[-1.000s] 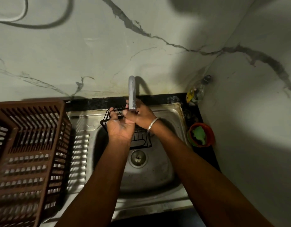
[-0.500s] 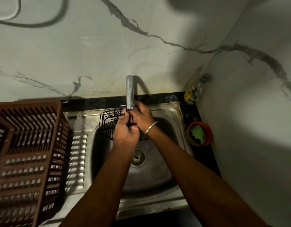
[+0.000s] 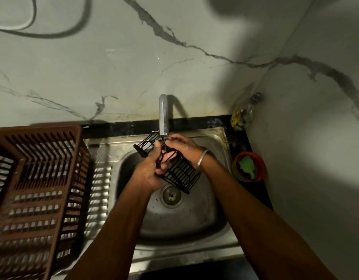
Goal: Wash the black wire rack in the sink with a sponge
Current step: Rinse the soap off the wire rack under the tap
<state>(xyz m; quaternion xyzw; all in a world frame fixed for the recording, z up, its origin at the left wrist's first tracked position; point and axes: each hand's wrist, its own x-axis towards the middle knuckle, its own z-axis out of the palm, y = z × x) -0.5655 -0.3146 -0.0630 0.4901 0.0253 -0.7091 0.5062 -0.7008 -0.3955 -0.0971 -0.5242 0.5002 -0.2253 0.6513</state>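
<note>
Hands hold the black wire rack (image 3: 175, 170) under the tap (image 3: 163, 116), above the steel sink (image 3: 219, 138).

Head view: the left hand (image 3: 149, 172) grips the rack's middle, fingers curled round its wires, thumb up along the near side. The right hand (image 3: 182, 147) is on the rack's far end just below the spout, fingers bent over the wires; whether it holds anything else cannot be told. The rack hangs tilted, one end toward the tap and the other toward the drain (image 3: 172, 195). A brown plastic dish basket (image 3: 33, 188) stands left of the sink; a red bowl (image 3: 249, 166) with a green scrubber (image 3: 246, 167) inside sits on the right, a bottle (image 3: 244, 112) behind it in the corner.
</note>
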